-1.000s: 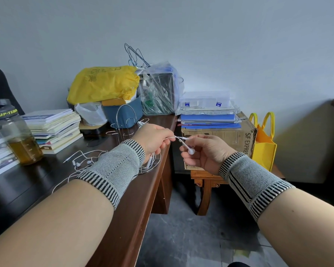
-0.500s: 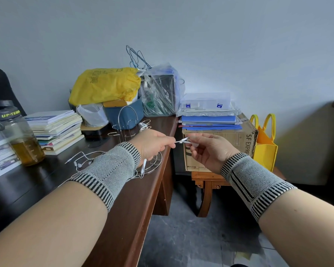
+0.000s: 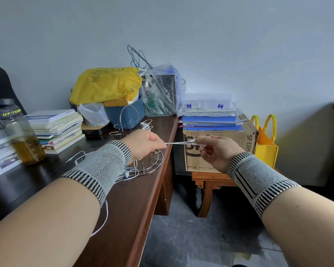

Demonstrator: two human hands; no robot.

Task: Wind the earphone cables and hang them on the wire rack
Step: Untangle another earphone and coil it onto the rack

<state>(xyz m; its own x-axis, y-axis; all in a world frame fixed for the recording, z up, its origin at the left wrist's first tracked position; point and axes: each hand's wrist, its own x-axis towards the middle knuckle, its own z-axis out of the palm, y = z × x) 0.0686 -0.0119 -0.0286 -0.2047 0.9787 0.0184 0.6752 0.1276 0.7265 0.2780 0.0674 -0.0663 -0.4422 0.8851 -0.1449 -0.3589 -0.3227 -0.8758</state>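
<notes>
A white earphone cable (image 3: pixel 178 143) is stretched taut in a doubled strand between my two hands, past the desk's right edge. My left hand (image 3: pixel 145 144) grips one end in a fist; my right hand (image 3: pixel 214 151) pinches the other end between thumb and fingers. More of this cable hangs below my left hand, with an earbud (image 3: pixel 126 174) lying on the desk. The chrome wire rack (image 3: pixel 143 162) stands just behind my left hand, with a wound white earphone (image 3: pixel 146 125) on an upper hook. Another loose earphone cable (image 3: pixel 76 158) lies on the desk, left of my left wrist.
The dark wooden desk (image 3: pixel 133 209) carries a book stack (image 3: pixel 56 130), a water jug (image 3: pixel 21 139), a blue tub under a yellow bag (image 3: pixel 106 85) and a clear plastic bag. A cardboard box (image 3: pixel 220 151) with folders sits on a low table to the right, beside a yellow tote (image 3: pixel 266 149).
My hands have drawn apart, pulling the cable taut between them. The earbud that showed at my right hand a second ago is out of sight.
</notes>
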